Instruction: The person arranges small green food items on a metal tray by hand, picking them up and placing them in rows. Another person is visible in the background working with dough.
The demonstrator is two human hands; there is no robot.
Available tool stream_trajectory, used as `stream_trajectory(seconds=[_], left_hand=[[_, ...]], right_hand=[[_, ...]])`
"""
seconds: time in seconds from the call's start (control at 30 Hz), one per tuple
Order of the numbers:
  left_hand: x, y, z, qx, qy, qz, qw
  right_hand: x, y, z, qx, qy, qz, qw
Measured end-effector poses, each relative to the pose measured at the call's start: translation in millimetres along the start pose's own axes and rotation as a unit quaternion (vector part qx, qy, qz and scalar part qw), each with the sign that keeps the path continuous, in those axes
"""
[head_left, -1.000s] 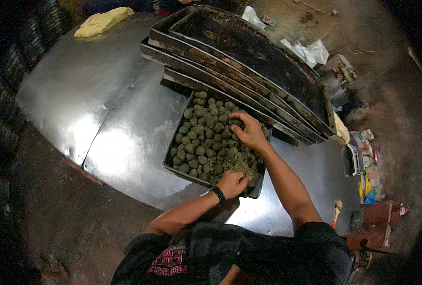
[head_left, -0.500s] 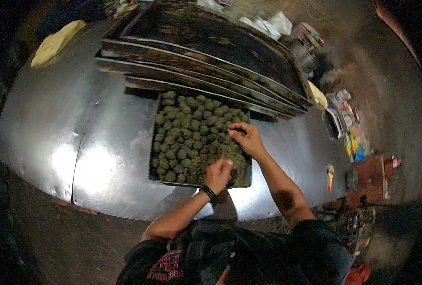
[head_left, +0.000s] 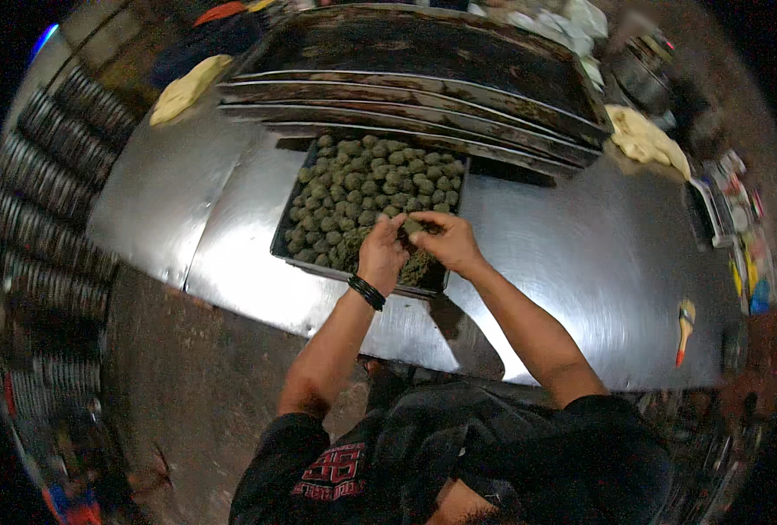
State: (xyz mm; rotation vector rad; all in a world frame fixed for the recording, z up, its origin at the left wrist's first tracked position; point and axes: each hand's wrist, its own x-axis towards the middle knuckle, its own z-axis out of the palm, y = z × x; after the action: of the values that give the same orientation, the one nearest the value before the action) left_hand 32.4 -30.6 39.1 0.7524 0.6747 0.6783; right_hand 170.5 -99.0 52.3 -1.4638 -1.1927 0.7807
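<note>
A dark rectangular tray (head_left: pixel 281 234) holds many rounded, dull green balls (head_left: pixel 351 181) of a crumbly mixture. Loose green mixture (head_left: pixel 420 269) lies at its near right corner. Above that corner my two hands meet. My right hand (head_left: pixel 451 243) has its thumb and fingers bent around a small clump of green mixture (head_left: pixel 412 227). My left hand (head_left: pixel 382 255), with a black band at the wrist, is cupped against the clump's left side. Its fingers are partly hidden, and the clump shows only in part between the hands.
The tray rests on a shiny metal table (head_left: pixel 257 188). Behind it are stacked large dark baking trays (head_left: pixel 423 57). Pale dough-like masses (head_left: pixel 646 140) lie by the stack, and a brush (head_left: pixel 685 331) is at the right. Racked trays (head_left: pixel 47 188) line the left.
My hands were apart over the tray, the left over the loose mixture. Now they have come together around a clump. The whole view has shifted, showing more racks at the left.
</note>
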Motion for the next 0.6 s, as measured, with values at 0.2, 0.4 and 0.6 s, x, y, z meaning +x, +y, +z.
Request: stream_trajectory(seconds=[0.2,0.4,0.6], left_hand=[[-31,3,7,0.258,0.032,0.119,0.958],[-32,-4,-10,0.455,0.022,0.348,0.819],[-17,19,-55,0.469,0.045,0.381,0.795]], right_hand=[[-1,-8,-23,0.38,-0.148,0.23,0.883],[0,-4,3,0.338,-0.122,0.274,0.892],[21,2,10,0.257,-0.059,0.262,0.928]])
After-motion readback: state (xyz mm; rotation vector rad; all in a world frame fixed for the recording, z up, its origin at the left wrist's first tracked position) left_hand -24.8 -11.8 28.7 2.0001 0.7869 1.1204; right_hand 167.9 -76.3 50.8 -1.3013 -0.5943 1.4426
